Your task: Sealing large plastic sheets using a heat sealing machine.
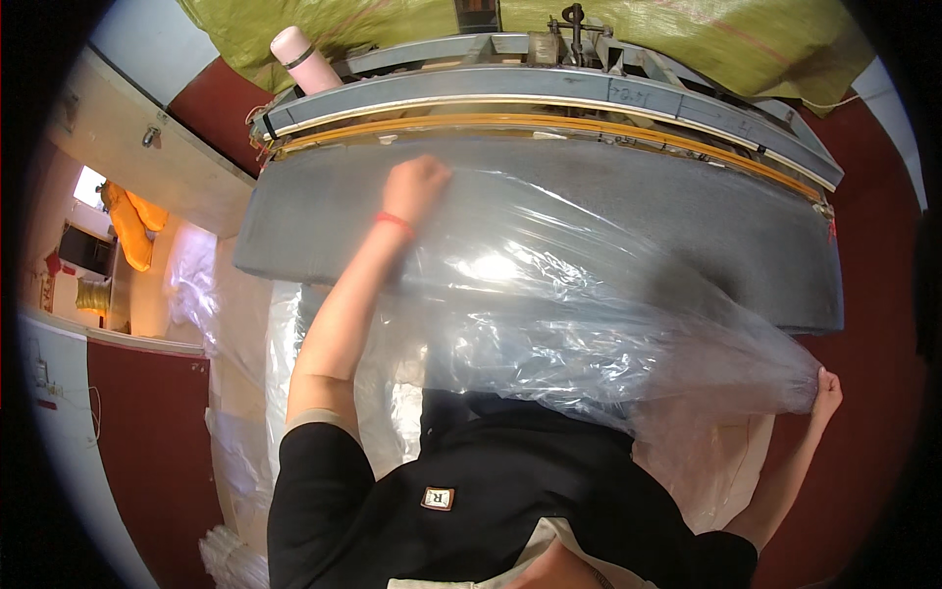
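A large clear plastic sheet [549,324] is stretched in front of me, creased and shiny. My left hand [416,188], a red band on its wrist, is closed on the sheet's upper left part, over the long grey work surface [324,201]. Out to the far right, my right hand [829,391] pinches the sheet's right corner between thumb and fingers. The film slopes down between both hands, covering part of the grey surface and reaching close to my black shirt.
Behind the grey surface runs a metal frame [471,83] with orange strips [549,123] along it. A pink bottle [304,61] stands at its left end. More clear film [285,363] hangs below. On the left is an open cabinet door [147,137].
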